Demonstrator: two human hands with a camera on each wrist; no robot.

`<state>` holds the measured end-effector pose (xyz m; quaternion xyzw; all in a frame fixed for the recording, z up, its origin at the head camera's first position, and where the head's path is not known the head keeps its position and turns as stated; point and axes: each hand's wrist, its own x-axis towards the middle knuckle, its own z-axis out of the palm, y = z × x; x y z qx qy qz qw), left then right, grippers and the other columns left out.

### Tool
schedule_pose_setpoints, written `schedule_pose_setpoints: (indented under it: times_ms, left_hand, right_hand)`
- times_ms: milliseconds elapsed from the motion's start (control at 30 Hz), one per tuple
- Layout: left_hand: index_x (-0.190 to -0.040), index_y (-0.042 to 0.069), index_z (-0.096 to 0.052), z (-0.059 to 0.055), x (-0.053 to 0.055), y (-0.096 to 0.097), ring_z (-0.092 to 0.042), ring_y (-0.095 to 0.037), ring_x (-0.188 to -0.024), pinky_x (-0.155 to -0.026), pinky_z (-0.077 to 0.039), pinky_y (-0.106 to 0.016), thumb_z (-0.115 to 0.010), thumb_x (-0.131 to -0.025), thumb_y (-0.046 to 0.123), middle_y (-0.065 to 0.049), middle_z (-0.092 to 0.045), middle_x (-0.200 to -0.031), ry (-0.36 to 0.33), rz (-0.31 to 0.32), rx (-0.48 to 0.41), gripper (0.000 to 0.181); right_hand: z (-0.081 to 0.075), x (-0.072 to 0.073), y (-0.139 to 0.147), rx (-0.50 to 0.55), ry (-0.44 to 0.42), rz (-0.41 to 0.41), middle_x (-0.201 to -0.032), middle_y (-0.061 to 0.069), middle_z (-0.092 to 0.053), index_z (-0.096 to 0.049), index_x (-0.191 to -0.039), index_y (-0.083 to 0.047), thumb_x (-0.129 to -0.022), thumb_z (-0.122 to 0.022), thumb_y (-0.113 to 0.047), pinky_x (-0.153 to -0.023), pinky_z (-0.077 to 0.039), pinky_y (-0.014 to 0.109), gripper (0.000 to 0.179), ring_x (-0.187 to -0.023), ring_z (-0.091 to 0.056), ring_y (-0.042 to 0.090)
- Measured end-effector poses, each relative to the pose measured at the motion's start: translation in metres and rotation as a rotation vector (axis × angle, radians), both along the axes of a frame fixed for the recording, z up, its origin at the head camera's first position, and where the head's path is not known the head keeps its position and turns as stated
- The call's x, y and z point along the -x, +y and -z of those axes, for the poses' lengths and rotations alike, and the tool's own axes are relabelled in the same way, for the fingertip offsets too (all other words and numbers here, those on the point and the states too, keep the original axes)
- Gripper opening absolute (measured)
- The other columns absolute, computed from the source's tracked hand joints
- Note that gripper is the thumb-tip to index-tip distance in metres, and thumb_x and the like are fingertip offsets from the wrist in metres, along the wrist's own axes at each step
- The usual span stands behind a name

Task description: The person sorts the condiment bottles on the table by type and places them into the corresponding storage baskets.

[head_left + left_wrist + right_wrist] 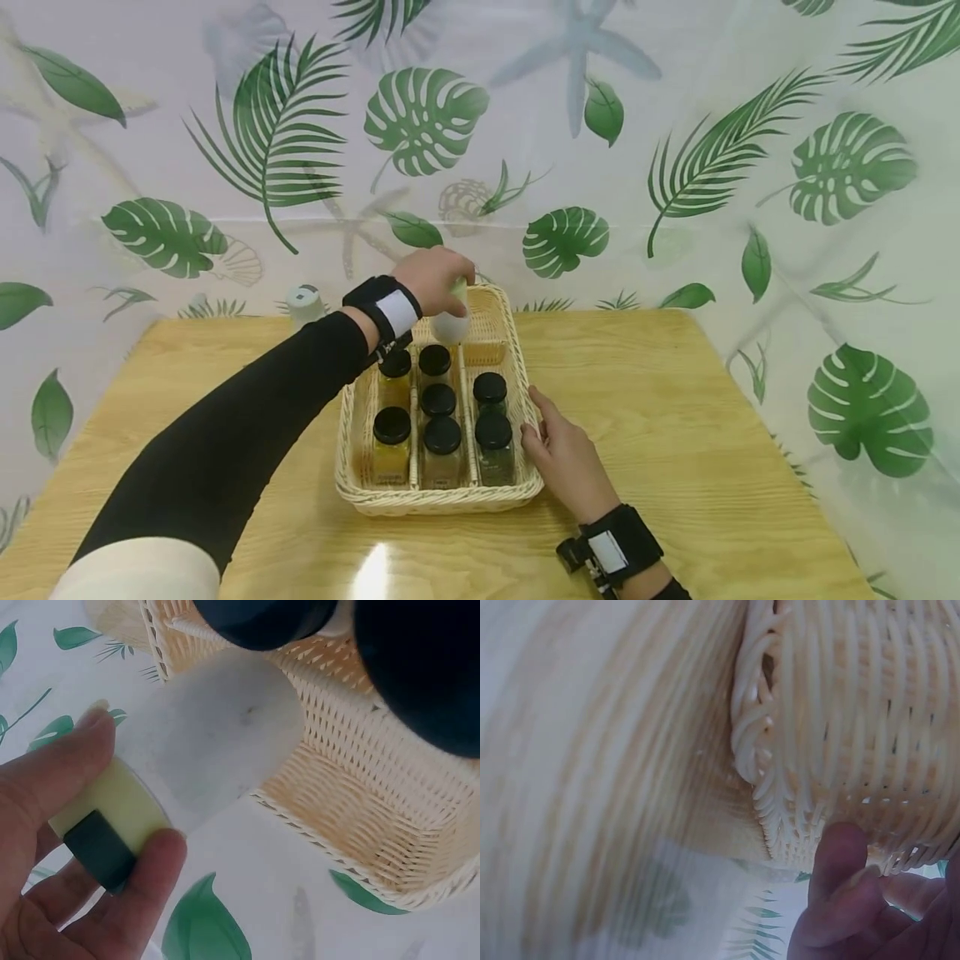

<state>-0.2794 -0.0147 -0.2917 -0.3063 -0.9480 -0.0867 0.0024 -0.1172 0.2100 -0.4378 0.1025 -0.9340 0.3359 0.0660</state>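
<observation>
My left hand [435, 279] pinches a translucent white bottle [217, 735] by its pale yellow-green cap [112, 810], which has a dark green patch. This bottle hangs tilted, cap towards the hand, over the far part of a cream wicker basket [442, 500]. Several glass spice jars [391, 458] with black lids stand upright in the basket's lengthwise compartments, some holding yellow contents, others darker. At the basket's right side, my right hand [566, 458] grips the rim, thumb over the edge and fingers along the outer wall [870, 712].
Another pale bottle [303, 304] stands on the wooden table [637, 375] at the back left, partly behind my left arm. A leaf-patterned white cloth [480, 167] hangs just behind the table. Dividers [467, 417] part the basket lengthwise.
</observation>
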Motion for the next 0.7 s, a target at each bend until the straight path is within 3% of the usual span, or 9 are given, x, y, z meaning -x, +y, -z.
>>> schedule_pose_setpoints:
  times_ms: [333, 500, 700]
  left_hand:
    - [-0.115, 0.013, -0.066, 0.001, 0.008, 0.011, -0.057, -0.022, -0.093, -0.077, -0.049, -0.037, -0.079, -0.076, 0.031, -0.005, -0.064, -0.111, -0.026, 0.011, 0.032, 0.045]
    - [-0.112, 0.013, -0.067, 0.000, 0.012, 0.017, -0.057, -0.022, -0.093, -0.077, -0.048, -0.037, -0.080, -0.076, 0.030, -0.005, -0.064, -0.109, -0.027, 0.012, -0.002, 0.042]
    - [-0.112, 0.013, -0.067, 0.008, 0.016, 0.021, -0.057, -0.023, -0.093, -0.075, -0.049, -0.038, -0.081, -0.075, 0.030, -0.005, -0.064, -0.110, -0.028, 0.002, 0.002, 0.043]
  right_hand:
    - [-0.004, -0.001, 0.000, -0.006, -0.001, 0.001, -0.057, -0.003, -0.040, -0.034, -0.147, -0.015, -0.098, -0.050, -0.025, -0.039, -0.025, 0.025, 0.052, -0.040, -0.028, 0.008]
    - [-0.003, -0.001, 0.002, -0.010, 0.009, 0.011, -0.058, -0.003, -0.040, -0.035, -0.146, -0.015, -0.098, -0.050, -0.024, -0.039, -0.026, 0.025, 0.052, -0.042, -0.029, 0.008]
    - [-0.001, -0.003, 0.003, -0.005, 0.011, 0.012, -0.059, -0.003, -0.040, -0.036, -0.146, -0.016, -0.098, -0.051, -0.025, -0.039, -0.027, 0.025, 0.051, -0.041, -0.030, 0.008]
